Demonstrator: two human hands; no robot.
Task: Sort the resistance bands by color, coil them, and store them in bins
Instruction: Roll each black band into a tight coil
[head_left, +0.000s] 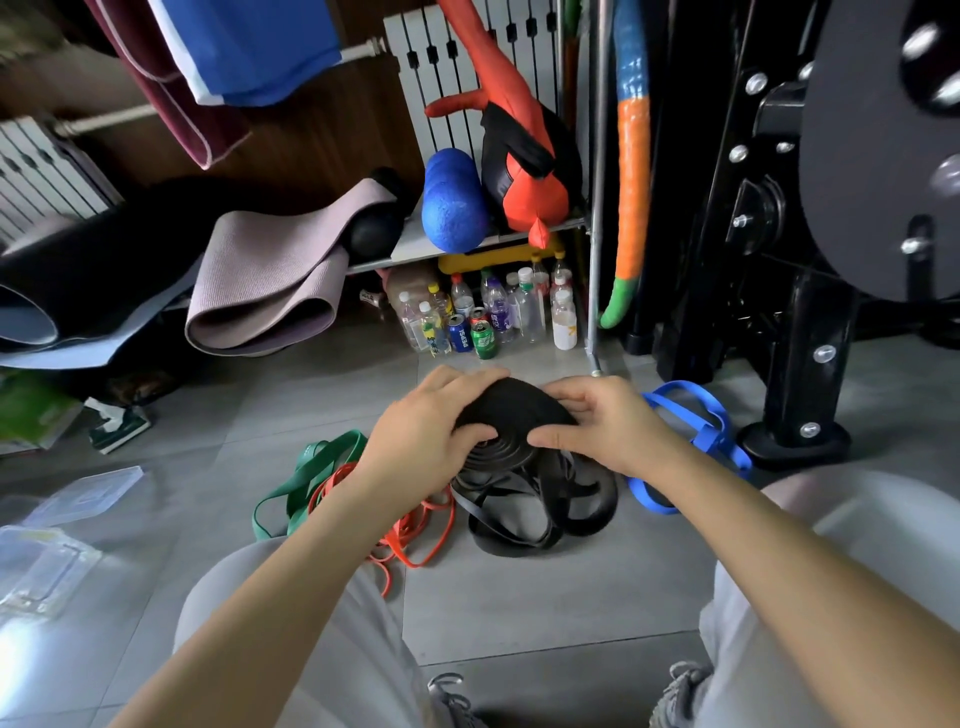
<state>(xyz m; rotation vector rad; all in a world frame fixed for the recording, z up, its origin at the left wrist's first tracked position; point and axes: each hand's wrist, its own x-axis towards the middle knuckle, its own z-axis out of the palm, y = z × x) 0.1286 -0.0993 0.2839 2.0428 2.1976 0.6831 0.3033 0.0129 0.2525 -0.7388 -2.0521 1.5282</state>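
Left hand (427, 423) and right hand (597, 421) curl around a flat spiral coil of matte black rubber band (506, 415), loose loops trailing onto grey tile floor (545, 597)

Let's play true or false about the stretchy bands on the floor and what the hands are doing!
1. The left hand and the right hand both grip a black coil. True.
2. The blue band lies left of the hands. False: it lies on the floor to their right.
3. The orange band is already coiled. False: it lies loose on the floor beside the green band.
4. Clear bins sit on the floor at the left. True.
5. Loose black bands lie on the floor below the coil. True.
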